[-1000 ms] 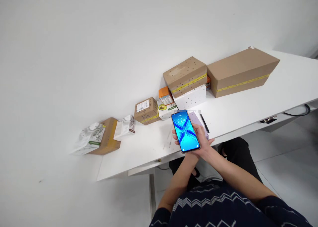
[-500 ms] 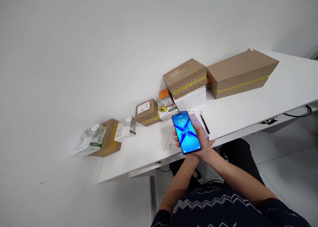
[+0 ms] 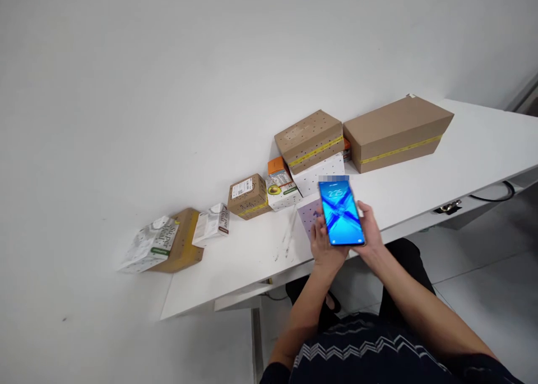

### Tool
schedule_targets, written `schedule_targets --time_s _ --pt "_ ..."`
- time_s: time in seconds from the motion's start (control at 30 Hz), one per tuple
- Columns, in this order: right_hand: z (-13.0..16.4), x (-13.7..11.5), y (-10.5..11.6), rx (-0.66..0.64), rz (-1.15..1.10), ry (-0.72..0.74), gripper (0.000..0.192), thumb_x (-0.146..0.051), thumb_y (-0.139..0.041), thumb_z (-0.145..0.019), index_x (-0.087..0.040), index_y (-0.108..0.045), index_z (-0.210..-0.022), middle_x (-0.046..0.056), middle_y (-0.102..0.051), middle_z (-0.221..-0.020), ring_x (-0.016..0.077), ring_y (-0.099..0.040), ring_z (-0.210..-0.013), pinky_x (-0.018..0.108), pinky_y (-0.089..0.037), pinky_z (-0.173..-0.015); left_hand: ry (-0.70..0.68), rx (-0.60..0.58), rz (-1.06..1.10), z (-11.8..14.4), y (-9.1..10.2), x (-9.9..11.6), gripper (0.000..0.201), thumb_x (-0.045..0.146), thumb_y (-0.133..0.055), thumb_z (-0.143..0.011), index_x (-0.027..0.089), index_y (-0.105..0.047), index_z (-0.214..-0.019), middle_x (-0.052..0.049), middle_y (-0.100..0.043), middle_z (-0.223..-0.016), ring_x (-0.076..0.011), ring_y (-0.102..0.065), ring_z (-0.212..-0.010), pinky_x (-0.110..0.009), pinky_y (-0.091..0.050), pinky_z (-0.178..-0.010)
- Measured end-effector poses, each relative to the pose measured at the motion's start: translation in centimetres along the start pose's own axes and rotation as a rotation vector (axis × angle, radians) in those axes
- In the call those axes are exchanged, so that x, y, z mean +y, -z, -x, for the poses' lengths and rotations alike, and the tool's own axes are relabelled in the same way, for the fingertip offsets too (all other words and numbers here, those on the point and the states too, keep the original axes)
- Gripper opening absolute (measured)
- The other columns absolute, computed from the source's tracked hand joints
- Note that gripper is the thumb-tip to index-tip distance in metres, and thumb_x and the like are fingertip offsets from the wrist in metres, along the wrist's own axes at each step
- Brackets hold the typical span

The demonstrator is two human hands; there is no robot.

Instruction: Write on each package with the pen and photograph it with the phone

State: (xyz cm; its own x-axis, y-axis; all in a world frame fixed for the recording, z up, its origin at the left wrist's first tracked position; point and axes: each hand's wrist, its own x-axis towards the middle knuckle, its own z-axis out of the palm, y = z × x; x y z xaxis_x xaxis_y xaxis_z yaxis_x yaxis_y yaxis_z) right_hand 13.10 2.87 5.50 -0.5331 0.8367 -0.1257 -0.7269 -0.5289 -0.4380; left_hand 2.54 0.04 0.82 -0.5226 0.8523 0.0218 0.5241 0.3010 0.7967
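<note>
A smartphone [image 3: 341, 216] with a lit blue lock screen is held up over the front of the table, its screen facing me. My left hand [image 3: 325, 249] is closed around its left side and lower end. At the right edge, my right hand [image 3: 370, 230] grips it too, with the fingers partly hidden behind. Behind the phone and my left hand lies a flat purple dotted item [image 3: 306, 213], partly covered. Two thin, pale stick-like things [image 3: 288, 241] lie to the left, too faint to name.
Along the wall on the white table [image 3: 239, 260] stand a dotted brown carton [image 3: 313, 140] on a white dotted box [image 3: 313, 176], and a large brown carton [image 3: 397, 134]. Further left are a labelled carton [image 3: 247, 196], an avocado-print box [image 3: 282, 194] and white printed boxes [image 3: 211, 225].
Both hands have carried the phone to the right and slightly up. More of the purple item now shows on its left. The black pen seen before is now hidden.
</note>
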Motion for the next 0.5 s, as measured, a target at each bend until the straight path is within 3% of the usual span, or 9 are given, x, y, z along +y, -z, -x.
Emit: schedule_targets --time_s 0.07,0.13,0.2,0.23,0.3,0.37,0.5 --pt "0.3 -2.3 2.2 0.170 0.242 0.168 0.059 -0.056 -0.035 -0.084 -0.017 -0.056 -0.123 0.013 -0.069 -0.107 0.0287 -0.068 -0.087 0.046 -0.055 -0.075 -0.317 -0.121 -0.095 0.3 0.7 -0.2 0.045 0.048 -0.065 -0.079 0.016 -0.068 -0.110 -0.016 -0.064 -0.119 -0.0288 -0.049 -0.127 -0.041 -0.033 -0.112" --pt "0.4 -4.3 4.8 0.439 0.619 0.345 0.058 -0.056 -0.038 -0.083 -0.018 -0.055 -0.124 0.012 -0.067 -0.107 0.0271 -0.066 -0.087 0.043 -0.054 -0.074 -0.611 -0.186 -0.259 0.3 1.5 -0.8 0.044 0.040 -0.068 -0.077 0.022 -0.066 -0.117 -0.014 -0.060 -0.126 -0.0353 -0.041 -0.134 -0.052 -0.026 -0.114" --pt "0.3 -5.7 7.6 0.701 1.153 0.530 0.057 -0.052 -0.047 -0.081 -0.019 -0.055 -0.127 0.014 -0.065 -0.106 0.0282 -0.063 -0.090 0.044 -0.051 -0.078 -0.725 -0.187 -0.388 0.2 2.7 -1.7 0.045 0.039 -0.065 -0.079 0.024 -0.063 -0.122 -0.013 -0.057 -0.130 -0.0366 -0.040 -0.134 -0.055 -0.026 -0.113" --pt "0.3 -6.3 8.9 0.760 1.441 0.592 0.057 -0.050 -0.050 -0.080 -0.018 -0.056 -0.127 0.016 -0.063 -0.108 0.0306 -0.061 -0.093 0.046 -0.049 -0.080 -0.739 -0.191 -0.421 0.2 3.3 -2.2 0.045 0.038 -0.064 -0.079 0.026 -0.063 -0.123 -0.012 -0.057 -0.131 -0.0357 -0.040 -0.134 -0.055 -0.026 -0.114" --pt "-0.1 -6.9 11.1 0.763 1.938 0.626 0.056 -0.046 -0.052 -0.080 -0.016 -0.057 -0.127 0.021 -0.061 -0.112 0.0346 -0.058 -0.095 0.049 -0.046 -0.080 -0.754 -0.216 -0.455 0.1 5.0 -3.3 0.045 0.036 -0.064 -0.079 0.029 -0.062 -0.123 -0.009 -0.055 -0.134 -0.0343 -0.039 -0.135 -0.054 -0.023 -0.115" --pt "-0.7 -7.3 12.7 0.681 2.258 0.580 0.055 -0.044 -0.051 -0.081 -0.016 -0.057 -0.127 0.022 -0.059 -0.115 0.0357 -0.057 -0.093 0.048 -0.044 -0.076 -0.762 -0.230 -0.478 0.1 6.9 -4.5 0.045 0.034 -0.064 -0.078 0.031 -0.062 -0.123 -0.005 -0.054 -0.136 -0.0344 -0.034 -0.138 -0.056 -0.019 -0.117" --pt "-2.3 -7.7 14.7 0.534 2.467 0.482 0.056 -0.043 -0.052 -0.081 -0.016 -0.055 -0.130 0.021 -0.059 -0.116 0.0353 -0.055 -0.093 0.045 -0.044 -0.076 -0.691 -0.195 -0.505 0.3 10.5 -6.7 0.045 0.027 -0.066 -0.076 0.034 -0.064 -0.120 -0.003 -0.042 -0.146 -0.0376 -0.017 -0.144 -0.061 -0.014 -0.116"
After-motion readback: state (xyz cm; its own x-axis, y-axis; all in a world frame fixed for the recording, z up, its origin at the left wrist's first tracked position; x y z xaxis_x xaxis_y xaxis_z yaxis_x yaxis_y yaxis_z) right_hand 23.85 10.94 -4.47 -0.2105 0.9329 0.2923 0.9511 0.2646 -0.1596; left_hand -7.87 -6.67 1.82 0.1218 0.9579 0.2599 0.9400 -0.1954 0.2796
